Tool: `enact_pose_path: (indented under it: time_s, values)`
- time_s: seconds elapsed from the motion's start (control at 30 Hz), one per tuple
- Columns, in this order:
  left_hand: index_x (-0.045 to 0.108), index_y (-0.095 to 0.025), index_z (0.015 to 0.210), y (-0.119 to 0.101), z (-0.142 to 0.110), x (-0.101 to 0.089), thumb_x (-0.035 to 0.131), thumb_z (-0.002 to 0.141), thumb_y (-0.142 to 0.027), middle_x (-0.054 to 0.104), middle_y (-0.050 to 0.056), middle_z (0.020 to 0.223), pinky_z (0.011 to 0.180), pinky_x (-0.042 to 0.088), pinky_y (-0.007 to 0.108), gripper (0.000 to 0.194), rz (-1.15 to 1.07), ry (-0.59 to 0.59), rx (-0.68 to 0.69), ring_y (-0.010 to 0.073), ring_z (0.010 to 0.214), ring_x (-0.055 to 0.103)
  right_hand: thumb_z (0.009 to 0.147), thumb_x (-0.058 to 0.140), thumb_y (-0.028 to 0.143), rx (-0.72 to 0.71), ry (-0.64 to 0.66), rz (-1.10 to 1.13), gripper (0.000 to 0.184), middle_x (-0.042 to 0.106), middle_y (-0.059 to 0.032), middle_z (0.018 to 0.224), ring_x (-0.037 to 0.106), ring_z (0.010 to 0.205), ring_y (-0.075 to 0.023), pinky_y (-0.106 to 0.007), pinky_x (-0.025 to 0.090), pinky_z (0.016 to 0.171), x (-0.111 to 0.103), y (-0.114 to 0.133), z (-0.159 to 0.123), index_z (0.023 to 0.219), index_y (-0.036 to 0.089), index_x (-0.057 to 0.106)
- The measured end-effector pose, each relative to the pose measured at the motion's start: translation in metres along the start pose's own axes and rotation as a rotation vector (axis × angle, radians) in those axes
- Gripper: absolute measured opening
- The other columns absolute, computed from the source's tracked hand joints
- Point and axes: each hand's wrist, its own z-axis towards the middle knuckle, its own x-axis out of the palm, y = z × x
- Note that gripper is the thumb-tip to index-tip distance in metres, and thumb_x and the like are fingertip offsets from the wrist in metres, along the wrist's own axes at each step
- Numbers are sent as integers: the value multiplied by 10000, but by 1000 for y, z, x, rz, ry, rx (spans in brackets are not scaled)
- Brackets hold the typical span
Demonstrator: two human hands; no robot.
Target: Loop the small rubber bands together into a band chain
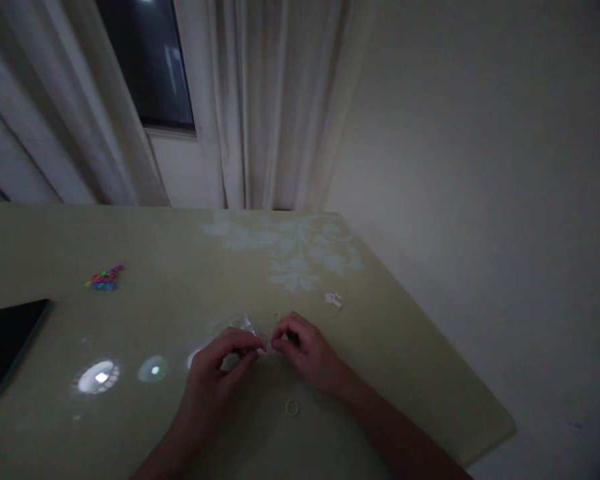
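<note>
Left grip: fingertips closed on a small whitish piece. Right grip: thumb and forefinger pressed together.

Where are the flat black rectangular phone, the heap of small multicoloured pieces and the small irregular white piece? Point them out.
Phone (9,343): head view, middle of its visible face.
Multicoloured pieces (103,279): head view, middle of the heap.
White piece (333,300): head view, its middle.

table: green, pale floral pattern | phone: black | curtains: off-white
</note>
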Motion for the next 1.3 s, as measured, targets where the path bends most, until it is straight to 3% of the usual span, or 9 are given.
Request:
enact_pose_path:
  time_s: [0.13, 0.33, 0.43, 0.5, 0.6, 0.7, 0.87, 1.07, 1.3]
  values:
    - [811, -289, 936, -1, -3, 1, 730, 897, -259, 795, -12, 842, 707, 564, 246, 95, -6, 62, -24, 172, 772, 742, 925, 774, 342, 90, -58, 343, 157, 650, 6, 818, 583, 774, -153, -280, 439, 721, 1, 8, 0, 905, 195, 722]
    - [815, -273, 987, -3, -5, 1, 733, 930, -290, 793, 17, 881, 712, 575, 270, 101, 4, 113, -43, 191, 797, 745, 810, 892, 376, 101, -117, 408, 232, 698, 2, 793, 621, 749, -152, -286, 465, 719, 11, 11, -3, 839, 195, 751]
    - [806, -275, 969, -4, -5, 1, 710, 947, -290, 787, 19, 900, 728, 576, 266, 100, -1, 107, -3, 185, 820, 744, 828, 873, 395, 115, -129, 442, 240, 707, -2, 785, 651, 745, -161, -290, 501, 723, 7, 7, -1, 867, 199, 739]
    - [793, -278, 998, -4, -5, 0, 691, 962, -312, 797, 24, 955, 769, 586, 272, 113, 1, 86, -26, 191, 877, 754, 893, 803, 374, 103, -205, 375, 186, 709, -11, 802, 659, 760, -169, -296, 517, 734, -1, 1, 2, 910, 201, 735]
    - [776, -279, 1032, -1, -5, 0, 692, 970, -373, 818, 25, 997, 793, 601, 274, 141, -1, 50, -130, 197, 916, 776, 946, 726, 281, 38, -318, 74, 85, 695, -25, 862, 630, 770, -164, -290, 507, 732, -15, -11, 7, 944, 197, 740]
    - [776, -268, 995, 1, -4, 0, 719, 948, -414, 828, 17, 944, 758, 606, 268, 164, 0, 21, -200, 195, 857, 787, 960, 703, 175, 18, -233, -163, 55, 668, -44, 970, 631, 816, -158, -293, 512, 784, -23, -22, 10, 973, 183, 756]
    - [808, -274, 979, -2, 0, -1, 719, 917, -390, 832, 13, 917, 746, 597, 271, 158, 29, -2, -148, 194, 832, 786, 976, 713, 133, 5, -29, -408, 65, 651, -56, 1050, 623, 1027, -196, -332, 491, 939, -22, -24, 10, 960, 182, 753]
    - [815, -276, 935, -4, -1, -2, 740, 897, -404, 828, 12, 885, 724, 595, 270, 154, 17, -32, -174, 197, 815, 783, 970, 720, 130, 4, 27, -486, 47, 651, -63, 1074, 615, 1027, -201, -335, 488, 939, -25, -22, 8, 970, 177, 717]
    - [829, -291, 915, -3, 1, -3, 748, 887, -338, 830, 6, 890, 731, 601, 256, 98, 2, -23, -100, 189, 817, 780, 957, 654, 138, -52, 56, -604, 59, 623, -79, 1025, 578, 1007, -229, -377, 480, 949, -26, -20, 8, 915, 176, 638]
